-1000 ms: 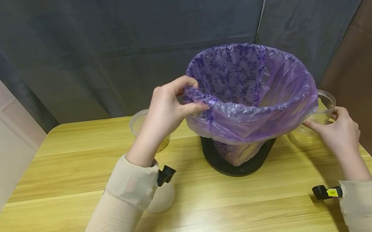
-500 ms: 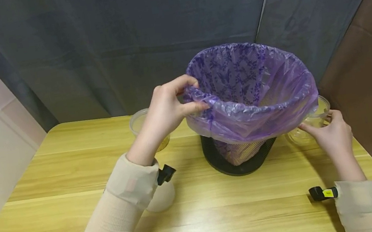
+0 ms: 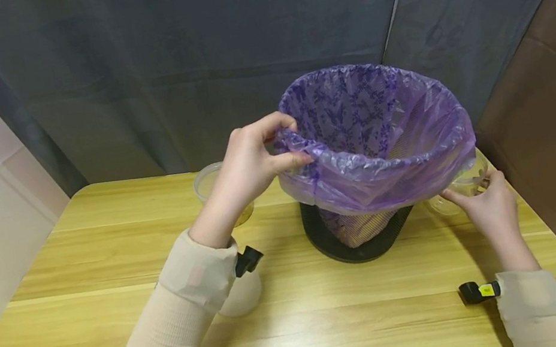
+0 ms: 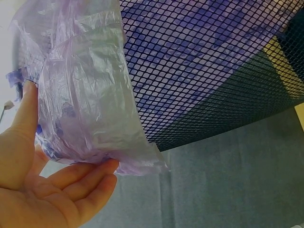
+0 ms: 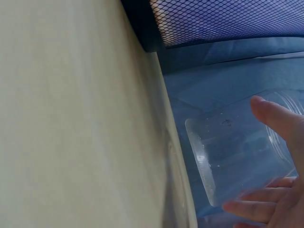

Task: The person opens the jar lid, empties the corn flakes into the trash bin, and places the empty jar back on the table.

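My left hand [image 3: 248,157] pinches the purple bag's folded rim between thumb and fingers. The bag [image 3: 383,181] lines a dark mesh bin [image 3: 364,254], whose base rests on the table. Dark netting [image 4: 190,61] and the bag's loose cuff [image 4: 90,95] fill much of the left wrist view. Right of the bin, my right hand [image 3: 488,210] grips a clear plastic jar [image 3: 467,183], partly hidden by the bag. The right wrist view has this see-through jar [image 5: 232,147] between thumb and fingers, its bottom near the tabletop edge.
Behind my left forearm stands another clear container [image 3: 206,178] with something amber low in it. A whitish round item [image 3: 243,295] lies on the wooden table [image 3: 313,325], partly covered by my left wrist. Grey curtain [image 3: 184,61] hangs behind the table.
My right hand and the jar have moved down and slightly left, closer to the table beside the bin. My left hand, the bag and the bin look unchanged.
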Motion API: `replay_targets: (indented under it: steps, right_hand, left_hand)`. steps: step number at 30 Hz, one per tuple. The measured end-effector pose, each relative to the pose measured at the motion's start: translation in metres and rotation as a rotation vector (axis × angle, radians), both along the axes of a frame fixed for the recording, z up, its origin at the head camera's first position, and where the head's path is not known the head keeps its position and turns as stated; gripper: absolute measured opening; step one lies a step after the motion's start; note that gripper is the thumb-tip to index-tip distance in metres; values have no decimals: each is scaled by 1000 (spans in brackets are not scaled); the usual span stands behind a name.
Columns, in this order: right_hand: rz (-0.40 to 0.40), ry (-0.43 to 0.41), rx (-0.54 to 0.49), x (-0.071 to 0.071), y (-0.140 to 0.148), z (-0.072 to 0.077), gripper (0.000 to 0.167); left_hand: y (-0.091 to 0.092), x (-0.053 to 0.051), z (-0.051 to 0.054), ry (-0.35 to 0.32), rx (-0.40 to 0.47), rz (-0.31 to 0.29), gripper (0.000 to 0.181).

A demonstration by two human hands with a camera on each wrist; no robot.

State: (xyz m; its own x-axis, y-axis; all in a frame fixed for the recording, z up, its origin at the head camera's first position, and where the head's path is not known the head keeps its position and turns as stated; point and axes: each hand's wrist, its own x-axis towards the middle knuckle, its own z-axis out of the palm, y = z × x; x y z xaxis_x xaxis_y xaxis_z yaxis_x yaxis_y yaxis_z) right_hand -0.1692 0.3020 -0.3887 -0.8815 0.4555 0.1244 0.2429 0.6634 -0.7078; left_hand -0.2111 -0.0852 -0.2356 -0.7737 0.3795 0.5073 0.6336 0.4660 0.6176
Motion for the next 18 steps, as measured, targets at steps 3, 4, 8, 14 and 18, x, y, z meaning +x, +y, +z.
replay_targets:
  steps: [3,4,8,14,18]
  right_hand:
    - [10,-10,-12,0,0,-3,95]
    - [13,-14,-16,0,0,-4,97]
    - [25,-15,-32,0,0,-7,98]
    - [32,-10,-40,-1,1,-11,95]
    - [34,-26,-48,-2,2,-15,96]
  left_hand:
    - [0,0,0,2,-2,0,36]
    - [0,0,0,3,-3,1,36]
    - [0,1,0,2,-9,5,37]
    - [0,1,0,-2,-11,9,38]
    - [1,1,1,-3,-13,10,37]
